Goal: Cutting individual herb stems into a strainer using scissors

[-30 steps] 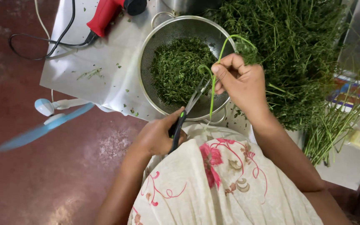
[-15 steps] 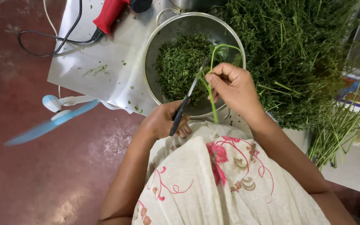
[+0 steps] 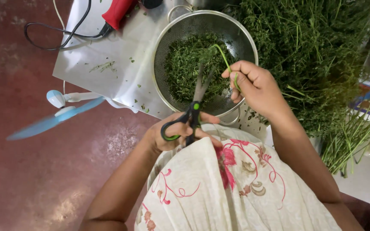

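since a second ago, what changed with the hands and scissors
The scissors in the left hand opened from nearly shut, blades up over the colander. The right hand raised its green stem above the cut greens. Both grips stayed; the colander stayed put.

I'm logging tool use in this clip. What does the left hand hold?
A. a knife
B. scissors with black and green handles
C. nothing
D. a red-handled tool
B: the left hand grips the scissors, blades open over the metal colander of chopped greens.
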